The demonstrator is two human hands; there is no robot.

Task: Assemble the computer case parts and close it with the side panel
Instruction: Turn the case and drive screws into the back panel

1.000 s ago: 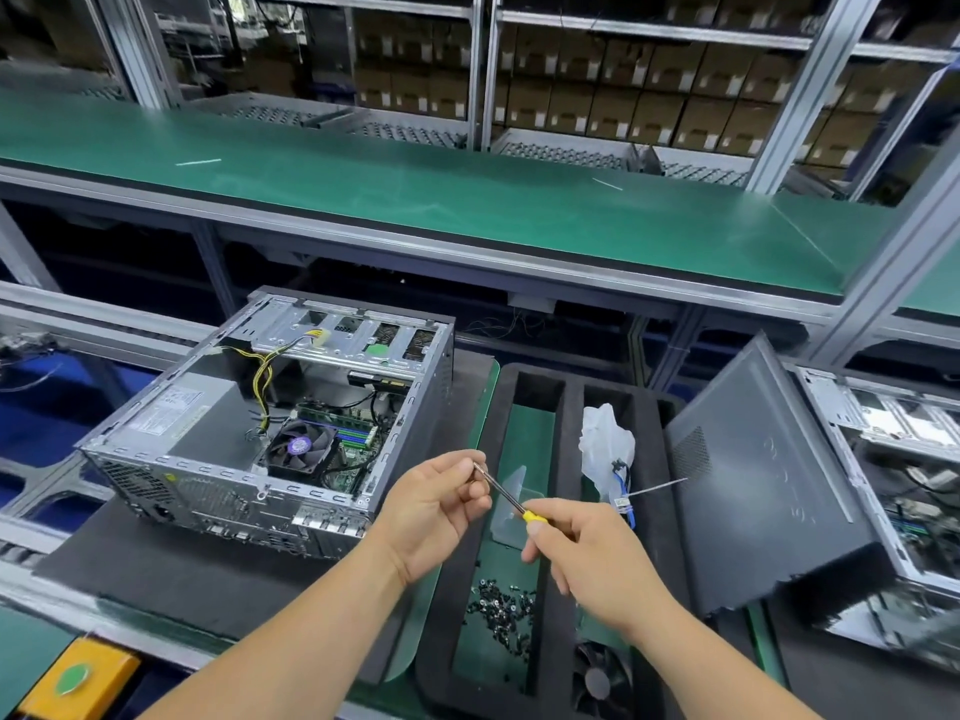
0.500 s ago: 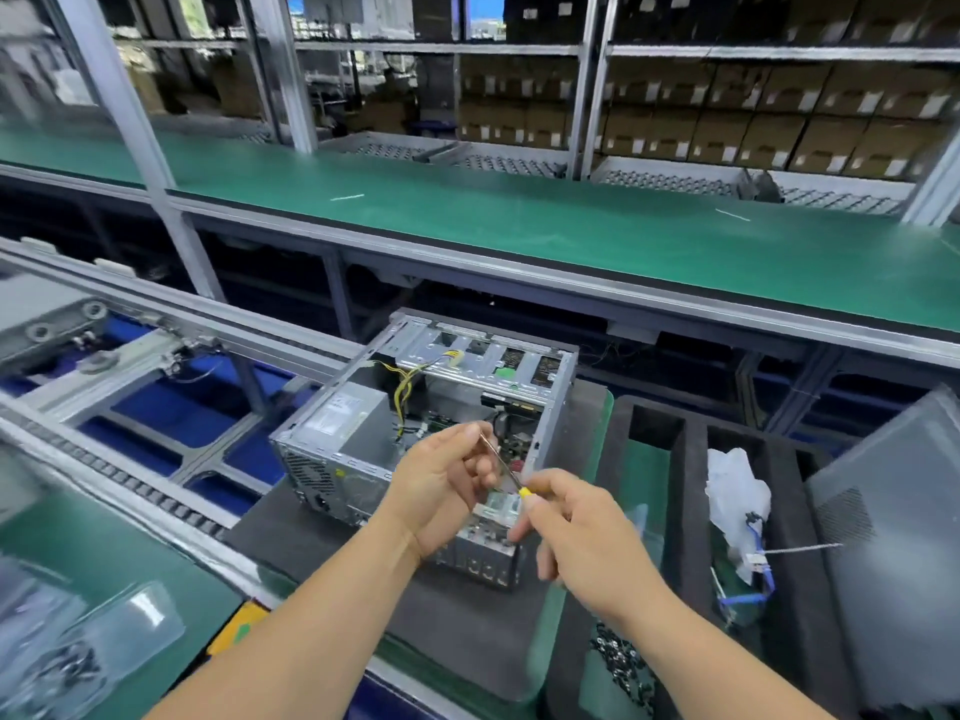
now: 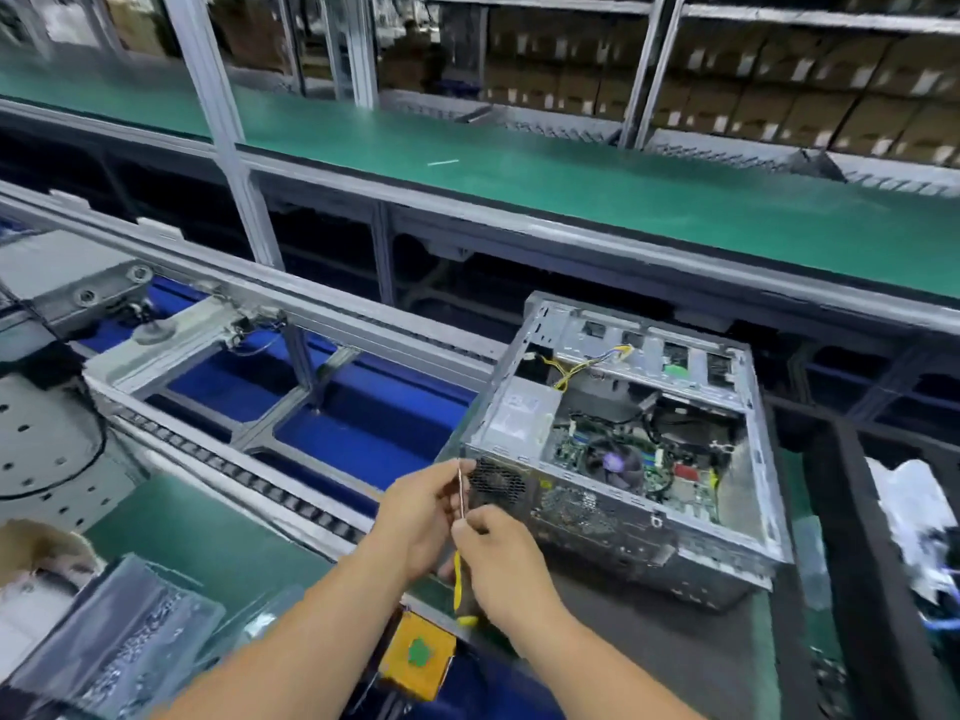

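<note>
Even, fairly bright overhead light with soft, weak shadows and no strong glare. Motion blur smears the whole frame, worst at the left edge. Wide-angle distortion bends the straight rails near the borders.

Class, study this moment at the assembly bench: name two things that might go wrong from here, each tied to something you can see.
1. Both hands, left hand and right hand, hold the screwdriver in mid-air; a screw at its tip might drop.
2. The computer case is open-topped, leaving its motherboard exposed; a slipped tip or fallen screw might land on it.
</note>
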